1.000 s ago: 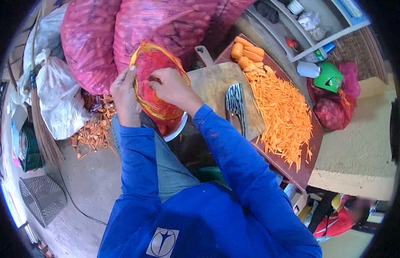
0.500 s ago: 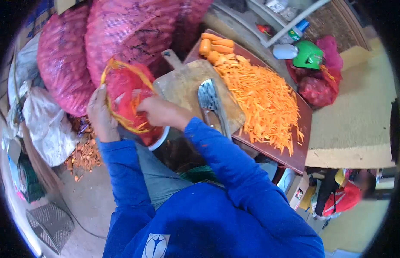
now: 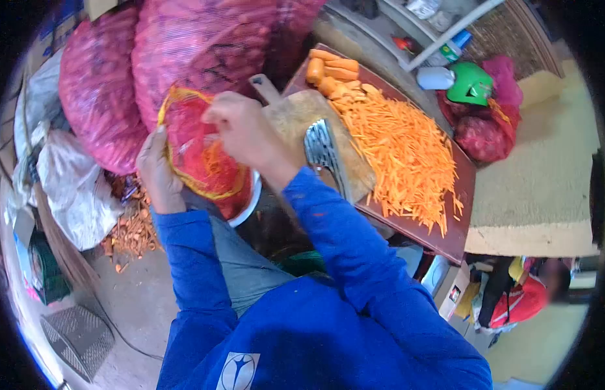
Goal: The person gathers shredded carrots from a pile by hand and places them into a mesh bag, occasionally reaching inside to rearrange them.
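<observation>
Left hand [image 3: 158, 172] grips the red mesh bag [image 3: 201, 153] rim | right hand [image 3: 240, 130] pinches its top edge | risk: your sleeve may knock the cleaver [image 3: 323, 151] off the cutting board [image 3: 302, 123]; the tilted bag may spill carrots.

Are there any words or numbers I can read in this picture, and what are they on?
No words or numbers can be read.
Blue shirt: a white round emblem with a star-like figure, no letters.
Small box under the table: a printed mark, too small to read.
Bottle on the shelf: a label, too blurred to read.
Red mesh bag, held by the left hand and right hand: no print to be seen.
</observation>
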`<state>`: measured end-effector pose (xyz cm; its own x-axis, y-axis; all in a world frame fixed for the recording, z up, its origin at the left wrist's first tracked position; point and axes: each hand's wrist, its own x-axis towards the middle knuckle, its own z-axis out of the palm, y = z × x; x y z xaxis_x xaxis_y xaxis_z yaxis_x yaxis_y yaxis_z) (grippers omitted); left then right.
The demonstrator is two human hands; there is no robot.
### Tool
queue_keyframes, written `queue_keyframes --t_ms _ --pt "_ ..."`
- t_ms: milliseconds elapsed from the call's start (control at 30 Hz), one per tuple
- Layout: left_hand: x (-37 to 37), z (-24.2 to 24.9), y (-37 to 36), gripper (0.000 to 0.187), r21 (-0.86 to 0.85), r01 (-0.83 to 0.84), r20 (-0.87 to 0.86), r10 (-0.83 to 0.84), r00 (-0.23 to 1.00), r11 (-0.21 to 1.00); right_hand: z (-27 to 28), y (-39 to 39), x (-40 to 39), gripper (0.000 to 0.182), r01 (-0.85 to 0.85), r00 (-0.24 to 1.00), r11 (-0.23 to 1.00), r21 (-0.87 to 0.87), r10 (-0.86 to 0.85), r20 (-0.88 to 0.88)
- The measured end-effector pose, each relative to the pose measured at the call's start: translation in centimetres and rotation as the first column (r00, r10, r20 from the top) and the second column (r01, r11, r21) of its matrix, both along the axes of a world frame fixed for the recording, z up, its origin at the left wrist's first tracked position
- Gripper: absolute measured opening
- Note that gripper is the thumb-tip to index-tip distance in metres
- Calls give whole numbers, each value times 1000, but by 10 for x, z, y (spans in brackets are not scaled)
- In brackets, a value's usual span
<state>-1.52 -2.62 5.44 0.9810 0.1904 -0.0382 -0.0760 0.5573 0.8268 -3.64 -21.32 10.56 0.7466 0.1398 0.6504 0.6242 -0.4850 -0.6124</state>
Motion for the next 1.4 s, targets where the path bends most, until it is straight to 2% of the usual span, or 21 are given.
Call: queue_keyframes --t_ms 133,200,300,333,433,467,500,533,567,667,700,767,800,900,933,967,1033,1100,1200,1367,1400 --pt "4 -1 2 21 -19 40 -22 -41 999 999 1 7 -15 11 6 999 995 -102 -1 52" --pt "9 -15 8 21 18 5 -31 -5 999 1000 9 2 -32 11 -102 978 980 -169 68 -197" --pt "15 -21 16 23 -50 64 -43 -66 997 997 26 -45 -74 10 -103 985 957 -273 59 -164" --pt "14 -20 17 23 -107 111 -52 -117 992 988 33 -64 -95 11 -24 991 962 -272 -13 -131" --pt "14 -18 18 24 -111 143 -47 -148 988 984 44 -143 -165 18 237 962 927 -291 -266 -67" --pt "15 -20 17 24 -100 133 -54 -139 989 986 50 -164 -192 22 396 900 884 -248 -427 -87" --pt "16 -22 18 24 -101 142 -56 -149 987 985 35 -197 -218 26 545 800 789 -285 -591 -107" --pt "18 -24 18 24 -86 142 -59 -147 987 986 36 -221 -245 31 653 658 722 -229 -691 -299" --pt "18 -23 16 24 -70 143 -62 -147 987 987 31 -248 -274 37 710 545 605 -360 -796 -264" --pt "15 -20 7 24 -37 147 -64 -149 987 988 1 -313 -353 63 738 225 293 -608 -956 -188" --pt "16 -19 5 24 -15 159 -62 -160 985 987 -12 -328 -374 63 744 219 289 -603 -957 -188" --pt "13 -14 -2 25 2 164 -68 -163 984 986 -32 -346 -405 81 725 142 253 -641 -965 -221" --pt "13 -14 -4 25 4 180 -76 -179 981 984 -33 -344 -408 90 750 164 340 -567 -927 -339" --pt "12 -13 -10 25 18 193 -85 -191 978 981 -43 -336 -397 93 787 137 367 -495 -887 -441" --pt "11 -11 -12 25 24 185 -87 -182 979 982 -39 -330 -386 92 802 218 407 -437 -880 -421" --pt "12 -12 -13 25 29 190 -88 -187 978 981 -50 -337 -382 92 804 213 405 -435 -880 -425" --pt "15 -16 -10 25 48 200 -86 -195 977 979 -68 -350 -369 93 801 187 301 -518 -947 -262" --pt "21 -22 -7 25 61 189 -116 -181 977 980 -71 -362 -357 85 821 184 318 -474 -933 -308" --pt "25 -26 -4 26 48 195 -122 -188 975 980 -76 -385 -342 70 804 296 349 -480 -937 -187" --pt "26 -27 -3 28 13 262 -75 -260 963 965 -70 -423 -336 65 785 283 344 -516 -939 -196" --pt "25 -25 -6 28 25 245 -73 -243 967 969 -75 -438 -339 69 783 283 412 -467 -903 -322"
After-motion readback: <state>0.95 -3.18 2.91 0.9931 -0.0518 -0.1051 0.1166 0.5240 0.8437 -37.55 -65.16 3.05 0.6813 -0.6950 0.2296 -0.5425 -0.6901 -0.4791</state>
